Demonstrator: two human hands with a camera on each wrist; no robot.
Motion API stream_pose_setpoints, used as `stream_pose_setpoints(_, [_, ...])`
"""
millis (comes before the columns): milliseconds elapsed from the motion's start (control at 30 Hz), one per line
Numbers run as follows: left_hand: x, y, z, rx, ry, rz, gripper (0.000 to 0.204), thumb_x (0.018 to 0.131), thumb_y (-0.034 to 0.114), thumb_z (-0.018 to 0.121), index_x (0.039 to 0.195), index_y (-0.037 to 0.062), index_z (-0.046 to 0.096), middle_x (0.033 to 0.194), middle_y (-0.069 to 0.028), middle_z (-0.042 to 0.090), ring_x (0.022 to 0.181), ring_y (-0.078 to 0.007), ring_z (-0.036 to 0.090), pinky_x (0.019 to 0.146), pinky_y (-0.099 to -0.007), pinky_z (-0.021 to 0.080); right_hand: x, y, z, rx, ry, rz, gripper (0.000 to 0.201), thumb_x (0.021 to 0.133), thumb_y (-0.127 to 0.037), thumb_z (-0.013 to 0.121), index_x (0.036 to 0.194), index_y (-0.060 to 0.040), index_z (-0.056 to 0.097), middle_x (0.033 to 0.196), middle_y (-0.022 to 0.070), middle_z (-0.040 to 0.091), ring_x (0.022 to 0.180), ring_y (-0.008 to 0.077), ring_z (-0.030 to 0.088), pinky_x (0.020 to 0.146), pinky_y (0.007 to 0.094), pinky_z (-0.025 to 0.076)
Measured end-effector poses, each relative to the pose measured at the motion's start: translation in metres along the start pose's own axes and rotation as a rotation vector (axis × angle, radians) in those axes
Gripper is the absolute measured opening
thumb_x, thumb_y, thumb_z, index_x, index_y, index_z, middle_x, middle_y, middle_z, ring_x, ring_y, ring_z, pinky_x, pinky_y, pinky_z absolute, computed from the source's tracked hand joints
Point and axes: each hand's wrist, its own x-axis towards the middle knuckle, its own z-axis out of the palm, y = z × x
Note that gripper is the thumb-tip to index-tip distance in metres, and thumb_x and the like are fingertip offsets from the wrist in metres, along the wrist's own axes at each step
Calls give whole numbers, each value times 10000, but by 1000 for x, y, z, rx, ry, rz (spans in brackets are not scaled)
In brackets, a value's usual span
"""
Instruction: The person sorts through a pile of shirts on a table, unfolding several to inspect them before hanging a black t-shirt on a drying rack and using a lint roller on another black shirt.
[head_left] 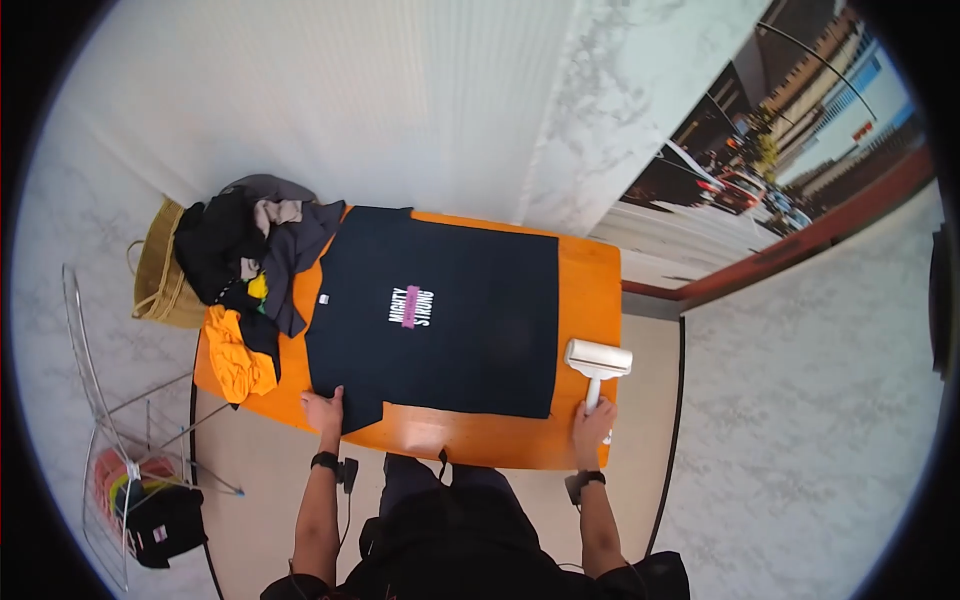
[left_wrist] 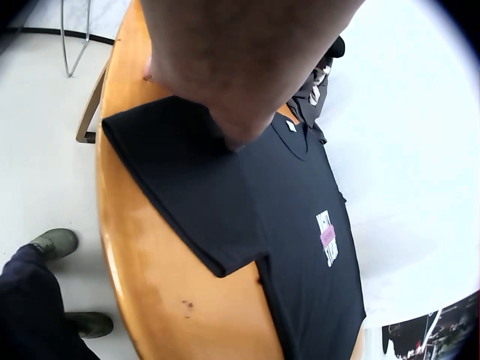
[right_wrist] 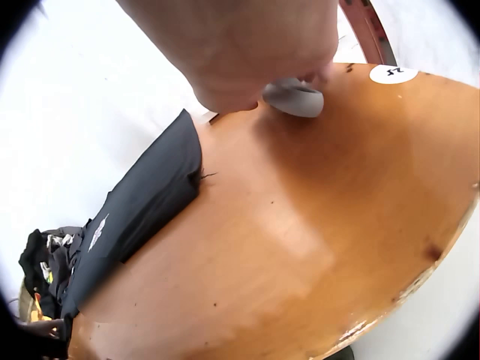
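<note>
A black T-shirt (head_left: 470, 320) with a white and pink chest print lies spread flat on the orange wooden table (head_left: 410, 425). My left hand (head_left: 323, 411) rests at the sleeve near the collar end. In the left wrist view, its thumb touches the black cloth, while the other fingers are mostly hidden behind the hand. Just off the shirt's hem, my right hand (head_left: 592, 432) grips the handle of a lint roller (head_left: 598, 357). The roller's white head points away from me over the table's right end. From the right wrist, only the grey handle end shows below my palm.
Dark clothes (head_left: 225, 240) are heaped at the table's left end, with an orange garment (head_left: 238, 358) in front and a wicker basket (head_left: 165, 270) beside them. A metal drying rack (head_left: 130, 465) stands on the floor at left. A wall lies behind the table.
</note>
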Motion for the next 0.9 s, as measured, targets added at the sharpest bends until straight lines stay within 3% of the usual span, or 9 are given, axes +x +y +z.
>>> stream_pose_setpoints(133, [18, -10, 27, -222, -151, -81, 669, 740, 352, 810, 1160, -69, 503, 1048, -243, 654, 949, -389, 660, 842, -432, 515, -5, -28, -2, 94, -114, -55, 413, 840, -273, 716, 1090, -12, 517, 1043, 200, 560, 986, 381, 553, 830, 495, 454])
stream_pose_setpoints(200, [26, -21, 44, -653, -375, -165, 550, 767, 242, 783, 1157, -74, 560, 1053, -227, 679, 945, -349, 677, 864, -377, 511, -12, -61, 2, 62, -169, -15, 459, 824, -303, 736, 1103, -12, 518, 1082, 204, 567, 1016, 399, 575, 831, 478, 481])
stream_pose_setpoints(367, [10, -5, 9, -907, -290, -397, 377, 858, 182, 704, 1103, -85, 602, 1033, -163, 676, 907, -270, 662, 826, -351, 515, -3, -98, 14, 127, -356, 416, 505, 799, -337, 758, 1082, 31, 559, 1094, 242, 615, 1054, 422, 595, 794, 481, 505])
stream_pose_setpoints(500, [9, -9, -20, -1155, -317, -345, 369, 882, 213, 693, 1097, -70, 594, 1035, -141, 665, 896, -226, 650, 813, -315, 515, 0, -55, 50, 359, -665, 342, 458, 794, -311, 767, 1045, 31, 594, 1059, 184, 659, 982, 372, 631, 761, 470, 502])
stream_pose_setpoints(567, [7, -11, -43, -1188, -314, -345, 365, 887, 223, 690, 1096, -60, 594, 1032, -134, 663, 896, -215, 649, 819, -302, 515, -2, -63, 24, 881, -802, 747, 355, 799, -290, 770, 1015, -38, 643, 998, 62, 679, 868, 269, 654, 691, 449, 495])
stream_pose_setpoints(667, [3, -12, -98, -1396, -322, -350, 347, 894, 235, 681, 1098, -36, 603, 1035, -112, 660, 897, -194, 652, 839, -302, 526, -12, -67, -29, 1115, -753, 709, 282, 820, -262, 761, 1024, -97, 655, 955, -13, 666, 793, 174, 636, 647, 367, 501])
stream_pose_setpoints(700, [-1, -12, -129, -1546, -363, -221, 340, 893, 234, 680, 1108, -17, 605, 1041, -99, 658, 907, -191, 653, 845, -309, 531, -14, -77, -65, 1208, -727, 661, 303, 833, -278, 751, 1008, -76, 609, 816, 14, 609, 676, 162, 597, 622, 302, 493])
stream_pose_setpoints(767, [1, -20, -192, -1747, -402, -66, 299, 910, 220, 660, 1130, 23, 611, 1073, -76, 661, 948, -188, 656, 872, -314, 534, -15, -95, -139, 1161, -694, 634, 257, 865, -255, 717, 998, -62, 612, 885, 36, 639, 743, 157, 631, 697, 298, 521])
stream_pose_setpoints(900, [-27, -22, -345, -1970, -364, 44, 260, 919, 211, 650, 1126, 57, 618, 1063, -61, 668, 955, -173, 660, 853, -304, 539, -29, -131, -252, 1782, -271, 473, 204, 948, -226, 620, 917, -25, 631, 851, 80, 688, 738, 163, 674, 702, 316, 557])
